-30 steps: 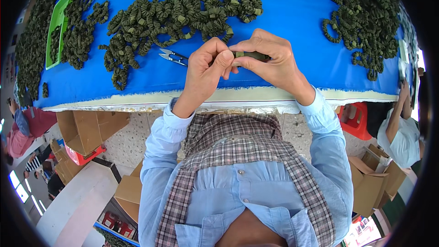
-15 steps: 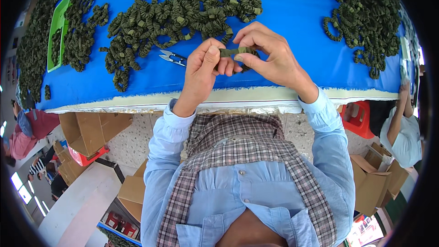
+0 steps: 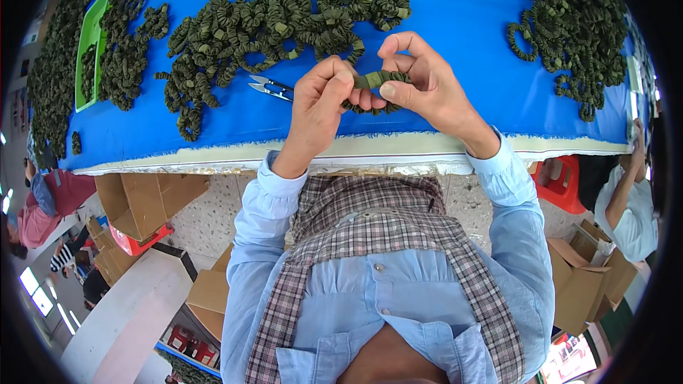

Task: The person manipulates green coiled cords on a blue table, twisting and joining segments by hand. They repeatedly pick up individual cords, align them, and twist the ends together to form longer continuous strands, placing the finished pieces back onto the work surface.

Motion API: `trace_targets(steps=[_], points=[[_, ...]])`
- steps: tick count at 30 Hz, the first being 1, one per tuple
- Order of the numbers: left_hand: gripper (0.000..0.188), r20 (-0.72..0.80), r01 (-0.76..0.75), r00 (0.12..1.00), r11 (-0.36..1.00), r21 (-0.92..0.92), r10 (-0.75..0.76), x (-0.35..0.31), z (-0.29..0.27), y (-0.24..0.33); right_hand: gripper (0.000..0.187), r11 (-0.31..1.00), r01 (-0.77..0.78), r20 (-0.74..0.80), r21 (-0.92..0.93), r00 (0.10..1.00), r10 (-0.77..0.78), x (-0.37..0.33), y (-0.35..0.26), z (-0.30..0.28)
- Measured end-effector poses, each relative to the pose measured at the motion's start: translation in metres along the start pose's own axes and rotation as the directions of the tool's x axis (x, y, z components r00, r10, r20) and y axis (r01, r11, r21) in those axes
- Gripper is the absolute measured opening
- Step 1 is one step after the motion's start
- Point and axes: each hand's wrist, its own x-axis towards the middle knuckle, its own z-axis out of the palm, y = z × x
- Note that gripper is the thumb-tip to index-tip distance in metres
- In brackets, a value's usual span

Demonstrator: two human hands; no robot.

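Note:
Between my two hands is a dark green scrunchie [image 3: 373, 80], a gathered fabric ring with a flat smooth section facing up. My left hand [image 3: 321, 99] is closed on its left end, thumb pressed over the bent fingers. My right hand [image 3: 427, 89] pinches its right side with the thumb below, the forefinger raised and curved. Part of the ring hangs below, over the left fingertips. Just left of my left hand lie thread snips [image 3: 269, 88] on the blue cloth, their blades pointing left. Beyond my hands spreads a heap of similar scrunchies [image 3: 284, 18].
More scrunchies are piled at the right [image 3: 573, 21] and far left [image 3: 60, 50]. A green tray [image 3: 87, 75] holds some at the left. The table's front edge [image 3: 398, 153] runs below my wrists. Cardboard boxes [image 3: 146, 199] and a red stool [image 3: 560, 183] stand below; other people work at both sides.
My right hand has shifted slightly and its fingers have opened up a little more. The scrunchie has turned, showing more of its gathered ring at the right.

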Motion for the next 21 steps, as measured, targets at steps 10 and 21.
trace_targets(steps=[10, 21], points=[[0.022, 0.019, -0.13, 0.991, 0.986, 0.1, 0.129, -0.001, -0.003, -0.005, 0.025, 0.832, 0.266, 0.016, -0.487, 0.955, -0.296, 0.003, 0.003, 0.007], [0.022, -0.011, -0.176, 0.984, 0.984, 0.009, 0.176, 0.001, 0.004, -0.008, 0.013, 0.776, 0.343, 0.049, -0.529, 0.925, -0.376, 0.002, 0.002, 0.007]])
